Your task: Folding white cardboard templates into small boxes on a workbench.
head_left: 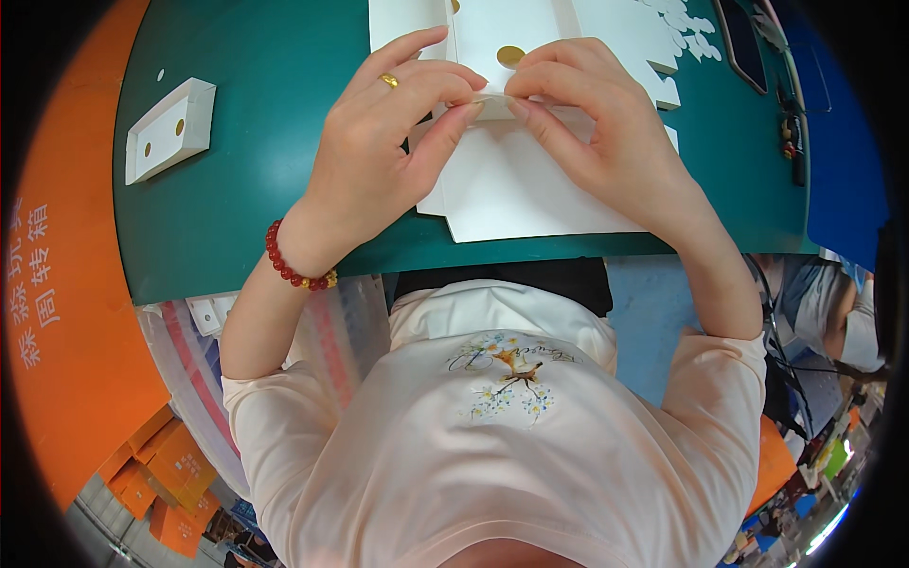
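left hand [379,142] and right hand [597,133] meet at upper centre, fingertips pinched on a fold of the white card sheet [516,194] lying beneath them on the green table [246,189]. folded white tray [170,130] sits upper left, apart.

We count two hands, the left hand [379,151] and the right hand [606,133], both pinching one white card sheet [521,189]. One folded white tray [170,128] lies on the green surface [265,208]. We see one gold ring [389,80], one red bead bracelet [289,265], and one dark phone [743,43].
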Demonstrator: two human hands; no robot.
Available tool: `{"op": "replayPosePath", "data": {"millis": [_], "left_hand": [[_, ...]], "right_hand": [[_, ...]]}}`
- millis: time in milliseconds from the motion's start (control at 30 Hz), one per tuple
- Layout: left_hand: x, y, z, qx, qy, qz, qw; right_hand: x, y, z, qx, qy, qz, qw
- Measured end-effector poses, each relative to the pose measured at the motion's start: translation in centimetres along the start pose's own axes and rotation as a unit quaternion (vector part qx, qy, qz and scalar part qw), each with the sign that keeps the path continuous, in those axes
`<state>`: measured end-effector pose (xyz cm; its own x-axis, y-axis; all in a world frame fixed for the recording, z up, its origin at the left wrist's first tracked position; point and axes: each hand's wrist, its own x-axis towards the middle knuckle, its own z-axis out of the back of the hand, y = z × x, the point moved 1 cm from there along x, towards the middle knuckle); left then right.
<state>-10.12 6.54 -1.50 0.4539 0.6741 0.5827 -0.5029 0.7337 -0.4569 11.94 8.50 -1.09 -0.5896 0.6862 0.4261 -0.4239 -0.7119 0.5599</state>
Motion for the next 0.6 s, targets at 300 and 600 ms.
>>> {"op": "replayPosePath", "data": {"millis": [300,600], "left_hand": [[0.4,-0.4,0.1,0.019,-0.001,0.010,1.000],[0.2,-0.3,-0.3,0.027,-0.012,0.007,1.000]], "right_hand": [[0.6,0.3,-2.1,-0.105,-0.082,0.020,0.991],[0.7,0.4,-2.1,-0.101,-0.081,0.016,0.991]]}}
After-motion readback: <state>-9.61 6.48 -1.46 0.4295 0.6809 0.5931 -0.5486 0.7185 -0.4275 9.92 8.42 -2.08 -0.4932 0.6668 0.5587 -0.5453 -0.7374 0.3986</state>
